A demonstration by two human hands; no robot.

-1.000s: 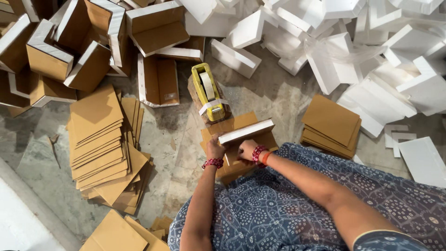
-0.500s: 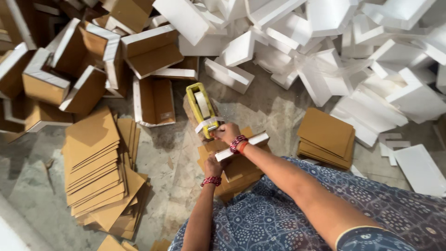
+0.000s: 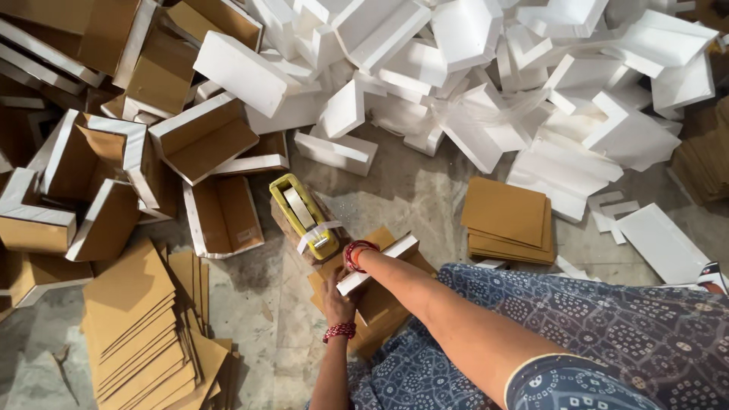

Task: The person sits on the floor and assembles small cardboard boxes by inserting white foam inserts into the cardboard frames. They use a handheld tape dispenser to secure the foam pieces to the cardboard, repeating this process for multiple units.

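A yellow tape dispenser [image 3: 301, 214] sits on the floor in front of my knees, with a pale tape strip [image 3: 316, 231] drawn across its front. My right hand [image 3: 342, 248], red bangles at the wrist, reaches to the dispenser's front end and pinches the tape. My left hand [image 3: 336, 296], a red band on its wrist, holds a brown cardboard piece [image 3: 383, 307] on my lap edge. A white foam strip [image 3: 389, 255] lies along the top of that cardboard. Most of my right fingers are hidden behind the wrist.
A fanned stack of brown cardboard sheets [image 3: 137, 326] lies at the left. Another neat cardboard stack [image 3: 507, 219] lies at the right. A pile of white foam pieces [image 3: 471, 76] fills the top. Foam-edged cardboard boxes [image 3: 201, 140] crowd the upper left.
My right hand moved from the foam strip forward to the tape dispenser. My left hand slid back lower on the cardboard piece. The camera view shifted slightly.
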